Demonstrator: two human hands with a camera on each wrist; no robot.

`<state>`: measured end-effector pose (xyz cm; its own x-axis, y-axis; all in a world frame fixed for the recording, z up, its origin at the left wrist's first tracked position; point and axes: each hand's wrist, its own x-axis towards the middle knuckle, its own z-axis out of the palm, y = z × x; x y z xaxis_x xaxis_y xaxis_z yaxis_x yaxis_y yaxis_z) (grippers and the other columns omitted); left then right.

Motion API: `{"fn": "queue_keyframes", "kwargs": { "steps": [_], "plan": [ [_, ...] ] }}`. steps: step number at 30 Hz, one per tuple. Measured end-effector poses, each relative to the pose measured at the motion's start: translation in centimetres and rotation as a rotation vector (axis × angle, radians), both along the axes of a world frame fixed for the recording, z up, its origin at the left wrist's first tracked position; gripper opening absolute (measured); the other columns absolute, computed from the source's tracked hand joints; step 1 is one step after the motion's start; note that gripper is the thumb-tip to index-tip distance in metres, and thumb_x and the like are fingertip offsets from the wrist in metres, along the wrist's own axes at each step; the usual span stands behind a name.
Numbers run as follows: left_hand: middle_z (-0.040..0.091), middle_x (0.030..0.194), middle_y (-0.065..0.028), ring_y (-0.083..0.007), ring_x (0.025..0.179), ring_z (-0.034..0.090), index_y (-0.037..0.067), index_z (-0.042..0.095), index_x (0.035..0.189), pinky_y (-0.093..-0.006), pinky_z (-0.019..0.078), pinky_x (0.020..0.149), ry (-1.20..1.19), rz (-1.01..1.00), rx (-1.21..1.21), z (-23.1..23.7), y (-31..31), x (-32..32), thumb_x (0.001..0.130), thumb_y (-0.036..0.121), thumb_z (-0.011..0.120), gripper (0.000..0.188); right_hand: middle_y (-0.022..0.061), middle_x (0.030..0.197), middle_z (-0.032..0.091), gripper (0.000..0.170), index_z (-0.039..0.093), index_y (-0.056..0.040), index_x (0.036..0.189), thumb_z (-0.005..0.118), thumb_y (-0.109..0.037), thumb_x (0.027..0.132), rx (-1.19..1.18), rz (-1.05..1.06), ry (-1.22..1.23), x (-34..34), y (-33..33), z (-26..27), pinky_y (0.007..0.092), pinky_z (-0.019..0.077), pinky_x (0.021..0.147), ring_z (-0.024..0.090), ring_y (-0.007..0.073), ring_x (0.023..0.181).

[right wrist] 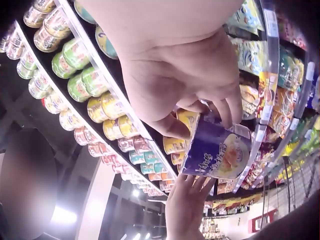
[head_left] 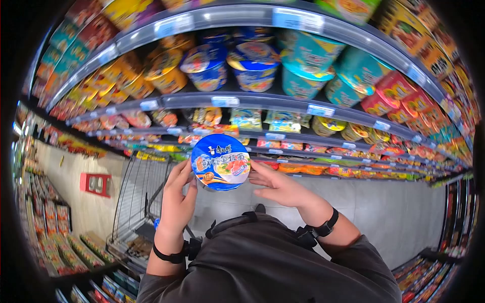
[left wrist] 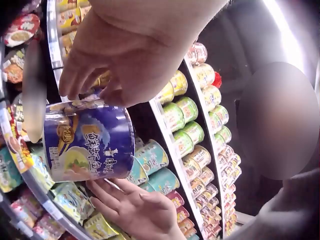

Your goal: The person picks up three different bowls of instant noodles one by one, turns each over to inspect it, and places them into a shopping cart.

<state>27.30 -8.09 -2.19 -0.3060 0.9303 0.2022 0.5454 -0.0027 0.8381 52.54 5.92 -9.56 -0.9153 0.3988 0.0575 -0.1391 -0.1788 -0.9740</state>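
A blue instant noodle cup (head_left: 221, 162) with a printed lid is held up in front of the torso, lid facing the head camera. My left hand (head_left: 178, 197) grips its left side, and my right hand (head_left: 283, 186) holds the right side, with the thumb spread away from the fingers. In the left wrist view, the cup's blue wall (left wrist: 92, 142) shows between the two hands. The right wrist view has the cup (right wrist: 217, 150) under the fingers of the right hand, with the left hand (right wrist: 186, 207) on the opposite side.
Shelves (head_left: 273, 103) of noodle cups and packets curve across the front. Matching blue cups (head_left: 252, 65) stand beside teal tubs (head_left: 308, 60). A wire shopping cart (head_left: 139, 194) is at the left, and a red-framed stool (head_left: 96, 185) stands farther off on the floor.
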Motion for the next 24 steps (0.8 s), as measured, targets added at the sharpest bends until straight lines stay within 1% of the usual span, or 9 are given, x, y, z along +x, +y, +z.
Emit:
{"fn": "queue_keyframes", "kwargs": {
  "steps": [2,5,7,10,14,17,19,23,24],
  "plan": [
    [0.055,0.143,-0.0216,-0.0328,0.13,0.057,-0.004,0.055,0.141,-0.0363,0.0479,0.105,0.074,0.063,-0.012,-0.7,-2.8,-2.0,0.09,-0.011,0.053,0.051,0.0171,0.165,0.028,0.087,0.008,-0.0079,0.165,0.056,0.009,0.094,0.002,0.083,-0.028,-2.6,-0.8,-0.3,0.0458,0.0307,0.123,0.036,0.0303,0.149],
    [0.056,0.142,-0.022,-0.0354,0.13,0.057,-0.004,0.056,0.141,-0.0376,0.0468,0.106,0.004,0.175,-0.019,-0.9,-7.7,-4.7,0.091,-0.01,0.054,0.05,0.0169,0.164,0.029,0.085,0.009,-0.0067,0.165,0.056,0.008,0.095,-0.023,0.21,-0.081,-7.2,-3.2,-0.5,0.0457,0.0312,0.122,0.035,0.0303,0.15],
    [0.06,0.137,-0.022,-0.0345,0.126,0.06,-0.003,0.056,0.14,-0.0374,0.0484,0.104,0.043,0.268,0.002,-2.1,-11.8,-6.8,0.091,-0.007,0.056,0.049,0.0161,0.165,0.028,0.082,0.011,-0.0055,0.164,0.057,0.004,0.097,0.063,0.352,-0.12,-10.8,-4.9,-0.1,0.0454,0.0308,0.122,0.035,0.03,0.15],
    [0.065,0.129,-0.0213,-0.0309,0.117,0.066,-0.003,0.054,0.14,-0.0374,0.0517,0.1,-0.07,0.383,-0.061,-3.3,-18.3,-9.6,0.093,-0.005,0.058,0.048,0.0162,0.165,0.028,0.078,0.012,-0.0046,0.164,0.057,-0.002,0.1,0.136,0.515,-0.209,-16.4,-8.0,0.2,0.0445,0.0304,0.122,0.034,0.0299,0.15],
    [0.067,0.126,-0.0205,-0.0267,0.118,0.066,-0.004,0.052,0.143,-0.0364,0.0509,0.101,-0.252,0.51,-0.098,-5.2,-27.8,-13.3,0.095,-0.002,0.058,0.048,0.017,0.165,0.029,0.077,0.014,-0.0043,0.164,0.058,-0.007,0.101,0.073,0.672,-0.261,-23.7,-13.8,0.0,0.0434,0.0304,0.122,0.035,0.03,0.15],
    [0.066,0.131,-0.0194,-0.024,0.122,0.064,-0.005,0.05,0.145,-0.0361,0.05,0.103,-0.431,0.599,-0.014,-7.5,-34.4,-15.5,0.096,-0.003,0.056,0.05,0.018,0.159,0.039,0.073,0.019,-0.0044,0.163,0.058,-0.008,0.101,0.112,0.797,-0.273,-29.2,-18.4,0.3,0.0408,0.037,0.117,0.041,0.0311,0.146],
    [0.063,0.137,-0.0191,-0.0228,0.125,0.062,-0.005,0.045,0.149,-0.0356,0.0493,0.104,-0.514,0.638,-0.003,-8.7,-38.2,-16.8,0.097,-0.003,0.056,0.053,0.0155,0.159,0.041,0.07,0.022,-0.0035,0.162,0.057,-0.011,0.102,-0.038,0.853,-0.38,-32.1,-21.5,0.0,0.0399,0.0367,0.117,0.043,0.0285,0.145],
    [0.061,0.139,-0.02,-0.0239,0.126,0.061,-0.006,0.038,0.153,-0.0345,0.0485,0.104,-0.695,0.728,0.033,-13.2,-44.4,-19.3,0.098,0.0,0.057,0.058,0.0142,0.157,0.043,0.067,0.027,-0.0003,0.16,0.057,-0.012,0.102,-0.133,0.924,-0.519,-37.2,-27.0,-2.4,0.0392,0.0368,0.118,0.046,0.0259,0.143],
    [0.061,0.139,-0.0202,-0.0237,0.125,0.061,-0.006,0.038,0.153,-0.0346,0.0489,0.104,-0.713,0.724,0.01,-14.2,-45.6,-19.9,0.099,0.002,0.057,0.058,0.0145,0.156,0.044,0.066,0.028,0.0012,0.159,0.058,-0.013,0.102,-0.288,0.882,-0.56,-38.1,-28.0,-3.0,0.0389,0.0374,0.117,0.046,0.0253,0.143]
  ]
}}
